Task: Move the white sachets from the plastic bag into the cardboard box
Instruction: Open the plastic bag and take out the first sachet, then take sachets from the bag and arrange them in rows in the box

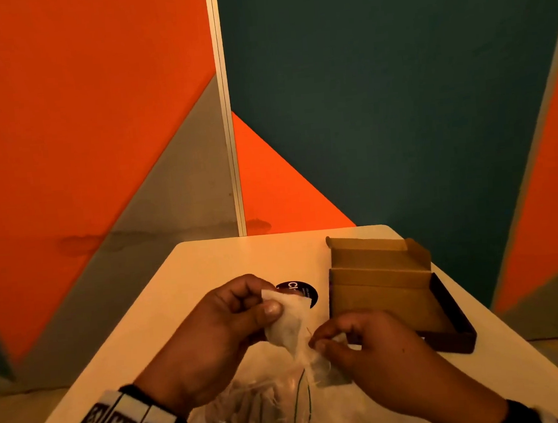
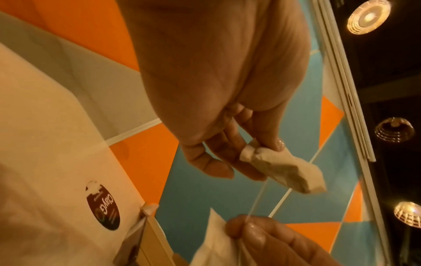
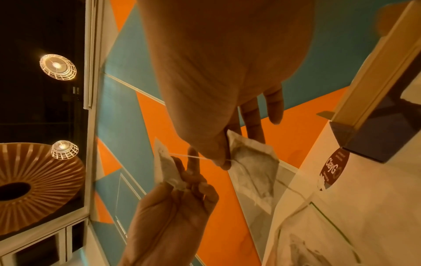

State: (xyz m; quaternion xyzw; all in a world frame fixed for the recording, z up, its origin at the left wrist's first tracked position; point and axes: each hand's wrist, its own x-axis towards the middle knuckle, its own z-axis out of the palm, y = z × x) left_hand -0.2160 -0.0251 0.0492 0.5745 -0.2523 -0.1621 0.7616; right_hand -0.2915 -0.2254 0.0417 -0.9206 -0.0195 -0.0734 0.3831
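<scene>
Mid-transfer: the left hand (image 1: pixel 213 330) pinches 1 white sachet (image 1: pixel 288 320) above the plastic bag (image 1: pixel 253 410), the right hand (image 1: pixel 365 348) pinches another sachet (image 3: pixel 252 167) — a thread (image 3: pixel 200 158) joins them. Next, probably untangle, then carry both to the cardboard box (image 1: pixel 377 290).

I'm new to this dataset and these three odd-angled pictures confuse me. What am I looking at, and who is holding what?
No machine here: a person works with bare hands, wearing three cameras. The head view looks down at a white table; the two wrist views look along each hand, up toward wall and ceiling lamps. On the table sit an open cardboard box, a round dark sticker and a clear plastic bag nearest the person. The left hand pinches one white sachet. The right hand pinches a second sachet. A thin string runs between them.
</scene>
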